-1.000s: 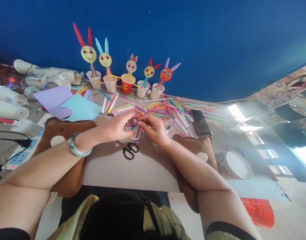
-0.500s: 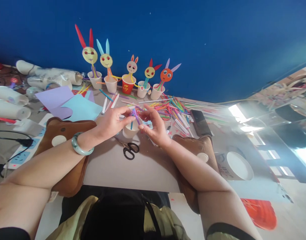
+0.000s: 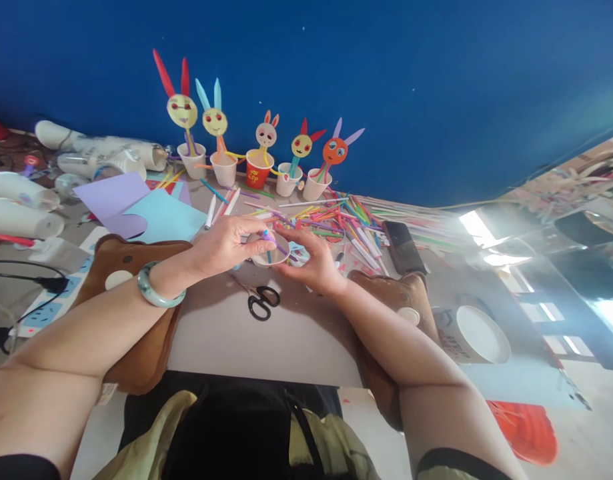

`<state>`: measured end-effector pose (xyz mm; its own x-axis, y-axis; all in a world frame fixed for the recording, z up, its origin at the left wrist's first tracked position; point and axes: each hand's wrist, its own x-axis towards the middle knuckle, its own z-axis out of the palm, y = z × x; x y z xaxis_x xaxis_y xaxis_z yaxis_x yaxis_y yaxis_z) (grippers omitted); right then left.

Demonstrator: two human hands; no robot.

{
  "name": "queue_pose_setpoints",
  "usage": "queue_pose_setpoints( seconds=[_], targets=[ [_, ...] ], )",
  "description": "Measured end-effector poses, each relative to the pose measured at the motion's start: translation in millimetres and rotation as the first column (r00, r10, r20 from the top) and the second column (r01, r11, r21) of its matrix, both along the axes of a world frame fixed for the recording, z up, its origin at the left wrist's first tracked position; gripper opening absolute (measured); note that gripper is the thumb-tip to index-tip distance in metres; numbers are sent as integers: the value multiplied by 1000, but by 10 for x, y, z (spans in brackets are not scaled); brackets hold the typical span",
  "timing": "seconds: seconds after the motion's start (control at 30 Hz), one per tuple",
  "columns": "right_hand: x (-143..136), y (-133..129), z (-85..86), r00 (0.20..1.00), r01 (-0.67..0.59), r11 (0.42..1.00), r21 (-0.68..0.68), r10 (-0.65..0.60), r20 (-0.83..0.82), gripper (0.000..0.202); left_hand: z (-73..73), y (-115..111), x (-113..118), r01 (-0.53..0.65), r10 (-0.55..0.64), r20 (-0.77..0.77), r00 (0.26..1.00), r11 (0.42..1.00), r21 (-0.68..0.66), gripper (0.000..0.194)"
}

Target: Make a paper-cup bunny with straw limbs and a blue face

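Between my hands is a white paper cup, tilted so that its mouth shows. Thin purple and blue craft sticks stand in it, their upper ends crossing near the rim. My left hand, below a jade-coloured bangle, pinches these sticks at the top with thumb and fingers. My right hand curls around the right side of the cup. Black-handled scissors lie on the table just below the cup, with the blades pointing up-left.
Along the blue wall stand several cups with rabbit-faced figures. Coloured sticks are heaped behind my hands. A phone, purple and blue paper, brown cushions under my arms, a power strip and a tub surround the workspace.
My right hand has moved from the purple stick to the side of the cup. The cup has lifted slightly and tilted. My left hand still pinches the sticks.
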<state>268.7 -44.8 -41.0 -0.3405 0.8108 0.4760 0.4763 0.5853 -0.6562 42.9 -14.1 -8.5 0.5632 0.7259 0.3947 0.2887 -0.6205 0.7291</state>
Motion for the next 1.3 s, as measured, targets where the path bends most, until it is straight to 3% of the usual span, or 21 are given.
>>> queue_pose_setpoints(
  seconds=[0.17,0.3,0.43,0.57,0.8,1.3],
  targets=[
    [-12,-50,0,998,-41,971,236,29,53,56,57,-58,-12,33,-33,1,999,991,130,30],
    [-25,-68,-11,1000,-15,993,118,15,0,73,83,-106,0,42,-49,42,998,987,155,28],
    [-19,-76,-18,1000,-24,1000,5,24,-7,57,93,-123,-1,41,-50,51,997,984,174,25],
    [-17,-80,-18,1000,-3,999,43,2,21,51,103,-109,-24,35,-41,18,999,964,263,19],
    [-30,-90,-23,999,-26,995,101,29,-35,52,93,-114,-33,39,-48,6,999,877,480,10],
    [-55,-82,-62,997,-15,982,187,27,-66,47,33,-129,7,-36,51,-8,999,802,596,11]
  ],
)
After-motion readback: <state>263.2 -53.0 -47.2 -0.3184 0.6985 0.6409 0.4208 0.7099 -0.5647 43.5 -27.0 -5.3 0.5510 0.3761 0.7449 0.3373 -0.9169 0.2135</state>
